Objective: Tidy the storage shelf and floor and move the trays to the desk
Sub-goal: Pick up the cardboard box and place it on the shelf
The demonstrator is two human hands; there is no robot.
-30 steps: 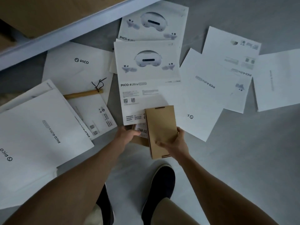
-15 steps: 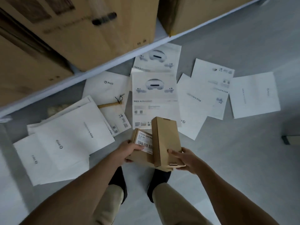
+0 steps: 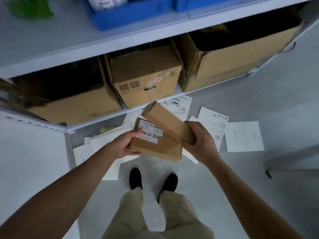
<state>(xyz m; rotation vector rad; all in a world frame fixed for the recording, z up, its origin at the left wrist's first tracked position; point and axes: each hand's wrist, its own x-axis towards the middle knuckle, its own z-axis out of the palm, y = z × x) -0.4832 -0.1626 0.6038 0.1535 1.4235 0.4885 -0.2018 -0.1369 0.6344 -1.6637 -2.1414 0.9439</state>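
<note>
My left hand (image 3: 124, 145) grips a small brown cardboard box with a white label (image 3: 155, 145), held at waist height over the floor. My right hand (image 3: 198, 140) grips a second, narrower plain brown box (image 3: 168, 122), tilted and resting across the top of the labelled one. Both boxes are in front of the white storage shelf (image 3: 120, 40). On its upper level stand blue trays (image 3: 131, 16). White paper sleeves and sheets (image 3: 243, 137) lie scattered on the grey floor under and beside my hands.
Three large cardboard cartons (image 3: 146, 78) fill the lower shelf level. A green thing (image 3: 31, 7) lies on the upper level at left. My two feet in dark shoes (image 3: 136, 178) stand on the floor. A dark furniture leg (image 3: 268, 174) is at right.
I have stood up from the floor with both boxes in my hands. The view rose from the papers to the shelf, and the narrow box now tilts across the labelled box.
</note>
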